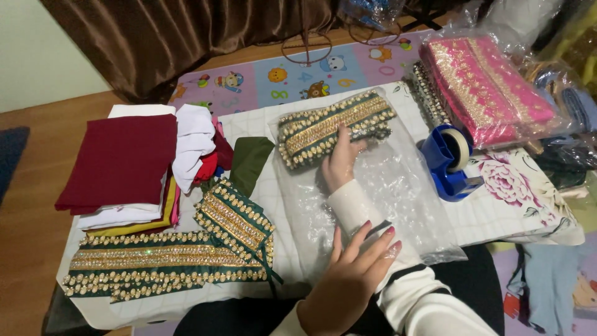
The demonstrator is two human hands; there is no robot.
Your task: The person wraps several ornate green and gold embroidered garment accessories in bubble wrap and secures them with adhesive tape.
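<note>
trim [334, 127], folded, green with gold beadwork, sits far inside the bag [373, 186], a clear plastic one lying flat mid-table. my right hand [341, 163] is in the bag up to the sleeve, fingers spread flat against the near edge of the trim, not closed on anything. my left hand [351, 274] is open too, fingers fanned over the bag's near mouth; whether it presses the plastic or only hovers i cannot tell.

i judge the trim soft and floppy but weighty for its size because of the beads, so it would sag if lifted by one end; best taken under the whole fold or pinched across its width. the beads look like they could snag. the bag is thin, slick and crinkly, likely to slide on the cloth unless its mouth is held down.

near left lies a longer band [168, 261] of the same beaded green work, partly unfolded. far left is a stack of folded cloths [121, 162], maroon on top, white and red beside it. to the right of the bag stands a blue tape dispenser [449, 163], and far right a pink and gold piece in its own wrapper [491, 87].

the table [497, 211] wears a white checked cover with a rose print at the right. beyond it a pastel play mat [292, 78] covers the wooden floor, with a brown curtain [186, 37] behind.
</note>
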